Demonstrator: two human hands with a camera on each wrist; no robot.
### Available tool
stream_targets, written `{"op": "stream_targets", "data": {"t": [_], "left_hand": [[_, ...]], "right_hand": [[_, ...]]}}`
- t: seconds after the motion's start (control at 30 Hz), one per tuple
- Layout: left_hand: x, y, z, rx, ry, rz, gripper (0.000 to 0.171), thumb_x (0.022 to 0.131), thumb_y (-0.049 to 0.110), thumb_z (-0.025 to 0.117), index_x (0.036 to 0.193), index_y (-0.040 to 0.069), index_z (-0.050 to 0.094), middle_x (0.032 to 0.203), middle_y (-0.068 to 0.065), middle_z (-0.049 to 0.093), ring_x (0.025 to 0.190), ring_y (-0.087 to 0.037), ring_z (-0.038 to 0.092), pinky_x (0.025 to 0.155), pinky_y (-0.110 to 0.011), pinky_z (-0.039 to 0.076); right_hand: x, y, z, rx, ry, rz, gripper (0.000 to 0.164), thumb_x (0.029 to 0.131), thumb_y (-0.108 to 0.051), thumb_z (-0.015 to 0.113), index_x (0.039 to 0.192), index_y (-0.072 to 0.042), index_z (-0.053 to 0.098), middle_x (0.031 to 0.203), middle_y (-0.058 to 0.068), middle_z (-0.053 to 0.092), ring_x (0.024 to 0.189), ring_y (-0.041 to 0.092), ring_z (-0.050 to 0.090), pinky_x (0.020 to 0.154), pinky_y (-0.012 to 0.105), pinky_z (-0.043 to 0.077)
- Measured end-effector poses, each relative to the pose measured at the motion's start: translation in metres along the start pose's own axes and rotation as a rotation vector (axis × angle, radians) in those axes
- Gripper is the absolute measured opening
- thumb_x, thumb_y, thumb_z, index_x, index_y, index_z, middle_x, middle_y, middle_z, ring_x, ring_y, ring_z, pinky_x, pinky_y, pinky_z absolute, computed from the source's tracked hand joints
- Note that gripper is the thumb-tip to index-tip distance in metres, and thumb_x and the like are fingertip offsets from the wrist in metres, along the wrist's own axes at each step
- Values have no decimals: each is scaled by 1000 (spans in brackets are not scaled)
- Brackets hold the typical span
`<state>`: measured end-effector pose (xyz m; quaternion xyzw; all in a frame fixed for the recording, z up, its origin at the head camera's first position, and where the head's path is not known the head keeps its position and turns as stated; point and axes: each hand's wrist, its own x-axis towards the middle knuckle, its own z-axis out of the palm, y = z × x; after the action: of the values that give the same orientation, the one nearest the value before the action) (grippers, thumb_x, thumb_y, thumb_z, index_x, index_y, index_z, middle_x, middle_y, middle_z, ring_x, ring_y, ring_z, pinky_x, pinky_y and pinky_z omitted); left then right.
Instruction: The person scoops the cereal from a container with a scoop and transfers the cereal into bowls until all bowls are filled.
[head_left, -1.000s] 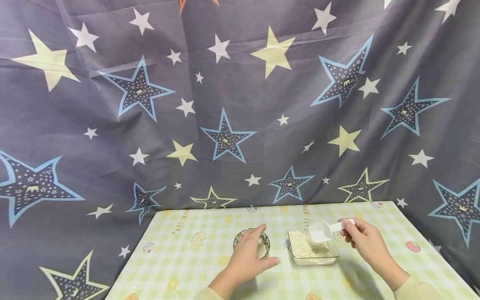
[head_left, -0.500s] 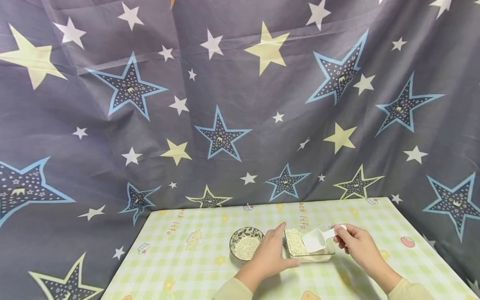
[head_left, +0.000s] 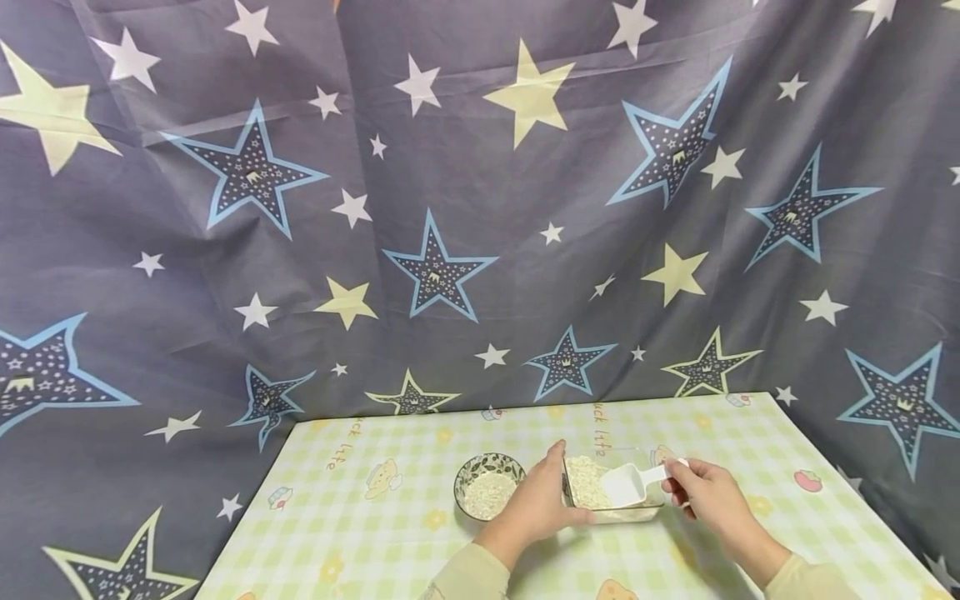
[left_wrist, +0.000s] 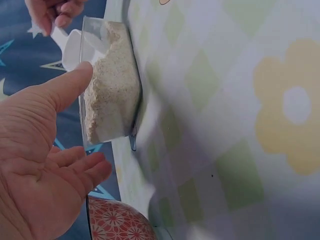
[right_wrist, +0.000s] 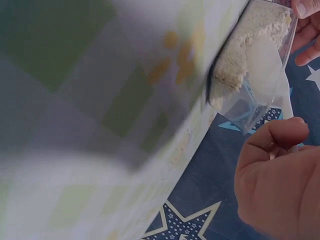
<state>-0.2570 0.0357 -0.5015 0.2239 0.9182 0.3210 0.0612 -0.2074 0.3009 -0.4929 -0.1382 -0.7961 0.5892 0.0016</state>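
Note:
My right hand [head_left: 705, 492] pinches the handle of a white scoop [head_left: 624, 486]. The scoop's bowl dips into a clear glass container [head_left: 626, 515] of pale oat-like flakes [left_wrist: 112, 82], resting against them. At the container's left end is my left hand [head_left: 538, 500], its thumb at the front rim and its fingers extended along the left side. In the left wrist view the left thumb [left_wrist: 75, 82] overlaps the rim, with the other fingers loosely bent below. Left of that hand stands a patterned bowl [head_left: 480, 467] with flakes [head_left: 489, 495] inside, its outside red in the left wrist view.
A green-and-white checked cloth [head_left: 360, 533] with cartoon prints covers the table. Close behind its back edge hangs a dark curtain [head_left: 450, 358] with stars.
My left hand has moved right, from over the bowl to the container's left end. The scoop has lowered into the flakes, with the right hand following. The view has shifted slightly.

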Motion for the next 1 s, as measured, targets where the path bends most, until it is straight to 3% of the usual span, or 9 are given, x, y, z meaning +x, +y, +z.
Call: {"op": "stream_targets", "data": {"t": [0.4,0.67,0.8,1.0], "left_hand": [[4,-7,-9,-102,-40,3,122,76,34,97,168,2,24,165,-14,51,145,-37,57,124,-54,44],[4,-7,-10,-98,-42,1,121,76,33,97,168,3,24,164,-13,52,139,-36,62,121,-53,48],[4,-6,-11,-98,-39,1,121,76,32,97,168,3,25,163,-12,53,136,-35,64,118,-52,51],[6,-6,-9,-92,-51,1,121,77,33,97,169,5,23,164,-9,53,136,-33,64,117,-50,52]], "right_hand": [[1,10,11,113,-9,81,33,113,-25,48,111,3,67,78,-6,70,60,7,60,51,22,46],[-3,7,20,162,-36,89,33,112,-22,49,115,6,65,82,-4,73,58,5,62,47,20,44],[-5,6,24,179,-21,88,33,112,-22,48,116,7,64,82,-4,72,59,5,64,47,19,44],[-5,8,19,249,29,125,38,113,-21,44,130,11,56,83,-7,69,60,2,59,48,18,48]]}}
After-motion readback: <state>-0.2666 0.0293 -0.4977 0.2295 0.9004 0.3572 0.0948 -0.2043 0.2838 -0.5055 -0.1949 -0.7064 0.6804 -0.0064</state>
